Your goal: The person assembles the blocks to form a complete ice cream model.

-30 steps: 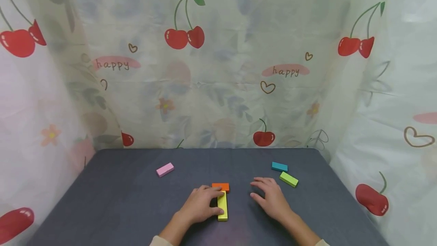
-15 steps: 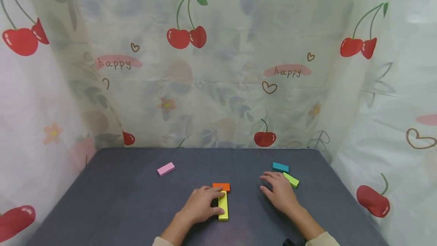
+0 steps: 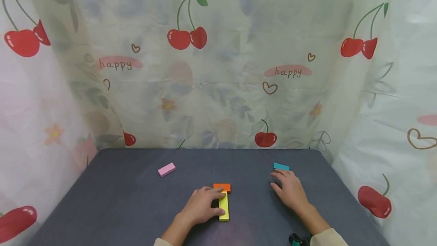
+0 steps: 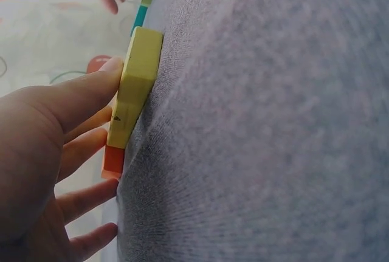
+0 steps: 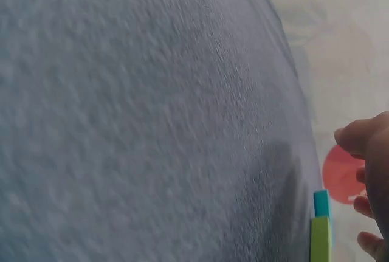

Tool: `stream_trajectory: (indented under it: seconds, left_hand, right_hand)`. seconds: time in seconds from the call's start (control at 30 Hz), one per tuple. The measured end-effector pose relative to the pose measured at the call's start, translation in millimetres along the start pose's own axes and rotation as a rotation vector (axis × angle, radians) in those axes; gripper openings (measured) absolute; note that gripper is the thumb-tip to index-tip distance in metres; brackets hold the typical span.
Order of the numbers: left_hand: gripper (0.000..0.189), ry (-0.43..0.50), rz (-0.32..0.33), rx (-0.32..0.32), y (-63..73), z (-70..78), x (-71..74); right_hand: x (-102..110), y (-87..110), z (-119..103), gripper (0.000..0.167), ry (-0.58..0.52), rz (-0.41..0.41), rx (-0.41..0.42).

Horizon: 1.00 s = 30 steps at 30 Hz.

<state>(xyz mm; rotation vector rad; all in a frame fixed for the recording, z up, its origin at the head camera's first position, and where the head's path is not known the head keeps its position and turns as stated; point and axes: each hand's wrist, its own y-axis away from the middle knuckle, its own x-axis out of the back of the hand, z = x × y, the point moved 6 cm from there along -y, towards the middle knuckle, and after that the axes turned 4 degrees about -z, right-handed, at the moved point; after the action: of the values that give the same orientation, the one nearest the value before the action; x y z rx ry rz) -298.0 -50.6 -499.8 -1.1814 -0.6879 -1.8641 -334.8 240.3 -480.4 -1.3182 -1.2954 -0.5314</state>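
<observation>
My left hand (image 3: 201, 206) holds a yellow block (image 3: 224, 210) that lies lengthwise on the table, its thumb near the closer end and its fingers by the far end. An orange block (image 3: 222, 187) lies crosswise at that far end, right against the yellow one in the left wrist view. To the right, my right hand (image 3: 291, 190) hovers with loosely bent fingers and holds nothing. Just beyond its fingertips is a blue block (image 3: 281, 166). A light green block (image 5: 320, 241) shows beside the blue one in the right wrist view, while the hand hides it in the head view.
A pink block (image 3: 166, 169) lies at an angle on the back left of the dark grey table (image 3: 119, 200). Behind and along both sides hangs a curtain (image 3: 218, 98) printed with cherries. A black device (image 3: 299, 239) sits at the right wrist.
My right hand has moved right and slightly away from me, over the light green block, covering it in the head view. The left hand and the yellow block have stayed put.
</observation>
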Motion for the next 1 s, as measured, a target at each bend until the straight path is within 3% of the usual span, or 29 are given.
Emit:
stream_trajectory:
  seconds: [0.53, 1.0]
  left_hand:
    - [0.053, 0.009, -0.004, 0.021, -1.3, -1.9, -0.2]
    - [0.053, 0.036, 0.008, 0.016, -0.4, -3.0, -1.9]
  right_hand:
    - [5, 0.9, 37, 0.037, 0.01, -0.055, -0.167]
    - [6, 7.3, 59, 0.035, -0.003, -0.07, -0.231]
